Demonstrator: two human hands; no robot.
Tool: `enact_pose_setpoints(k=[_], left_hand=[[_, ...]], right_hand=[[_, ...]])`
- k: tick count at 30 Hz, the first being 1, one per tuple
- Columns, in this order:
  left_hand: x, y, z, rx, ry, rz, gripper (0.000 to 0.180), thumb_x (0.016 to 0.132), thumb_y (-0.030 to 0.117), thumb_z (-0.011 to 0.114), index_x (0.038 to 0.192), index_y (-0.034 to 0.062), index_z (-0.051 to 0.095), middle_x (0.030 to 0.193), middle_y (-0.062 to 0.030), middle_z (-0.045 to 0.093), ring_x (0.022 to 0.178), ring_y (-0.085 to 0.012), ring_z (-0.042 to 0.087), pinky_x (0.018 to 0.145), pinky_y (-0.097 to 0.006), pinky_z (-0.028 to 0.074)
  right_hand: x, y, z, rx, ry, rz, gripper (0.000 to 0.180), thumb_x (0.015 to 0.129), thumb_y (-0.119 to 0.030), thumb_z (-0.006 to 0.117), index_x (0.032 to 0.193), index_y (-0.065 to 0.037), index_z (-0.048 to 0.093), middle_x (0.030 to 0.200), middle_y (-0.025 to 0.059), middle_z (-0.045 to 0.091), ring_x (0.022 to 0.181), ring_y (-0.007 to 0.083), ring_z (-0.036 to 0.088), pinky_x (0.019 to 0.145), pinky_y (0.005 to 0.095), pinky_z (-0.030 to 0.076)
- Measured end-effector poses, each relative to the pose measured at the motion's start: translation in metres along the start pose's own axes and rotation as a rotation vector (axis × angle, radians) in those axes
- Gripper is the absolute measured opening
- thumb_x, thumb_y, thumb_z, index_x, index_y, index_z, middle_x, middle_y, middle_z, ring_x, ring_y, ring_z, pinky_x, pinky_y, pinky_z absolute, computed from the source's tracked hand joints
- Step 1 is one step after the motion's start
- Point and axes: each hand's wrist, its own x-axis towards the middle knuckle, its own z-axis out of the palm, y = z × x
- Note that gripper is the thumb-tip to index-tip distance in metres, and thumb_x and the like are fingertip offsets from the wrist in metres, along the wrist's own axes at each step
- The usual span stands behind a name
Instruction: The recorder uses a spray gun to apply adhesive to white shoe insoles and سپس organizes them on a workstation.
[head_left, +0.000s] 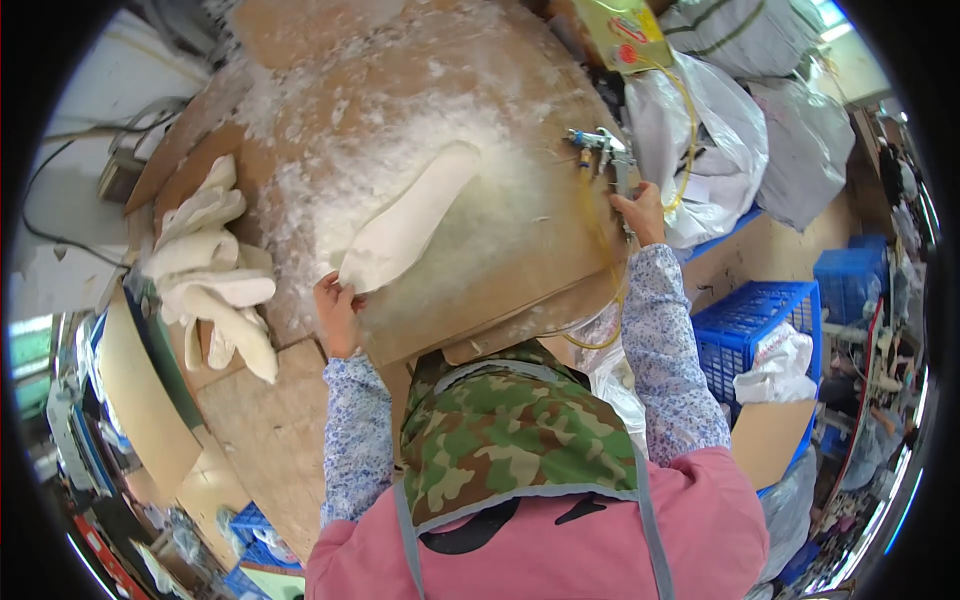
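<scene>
A white insole lies slantwise on the cardboard-covered table, amid a patch of white overspray. At its near left end, my left hand has its thumb and fingers pinched on the edge. My right hand is closed around the handle of a metal spray gun at the board's right side. The gun's nozzle end points left and a yellow hose is near it. To the left of my left hand sits a loose pile of white insoles.
A yellow metal can stands at the far right, beside clear plastic bags. Farther right is a blue plastic crate with white material and a cardboard flap. Cables run along the left wall. The cardboard sheet ends close to my apron.
</scene>
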Motion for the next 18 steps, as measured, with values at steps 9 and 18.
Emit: enact_pose_setpoints(k=[9,18], left_hand=[[-0.022,0.005,0.008,0.005,0.014,0.016,0.038,0.082,0.003,0.053,0.117,-0.0018,0.04,0.086,-0.0113,0.055,0.061,-0.0153,0.057,0.055,-0.027,0.047],[-0.015,0.018,0.009,0.119,0.043,-0.044,0.034,0.08,0.0,0.055,0.111,-0.0007,0.041,0.082,-0.0108,0.054,0.059,-0.0158,0.056,0.053,-0.028,0.046]], right_hand=[[-0.01,-0.015,-0.038,0.523,-0.015,-0.308,0.038,0.069,-0.007,0.062,0.106,0.002,0.056,0.085,0.0053,0.059,0.068,0.0131,0.054,0.062,0.0239,0.044],[-0.147,-0.153,-0.092,0.87,-0.816,0.076,0.043,0.081,-0.003,0.051,0.123,0.002,0.049,0.078,0.0059,0.059,0.053,0.0071,0.047,0.048,0.0203,0.035]])
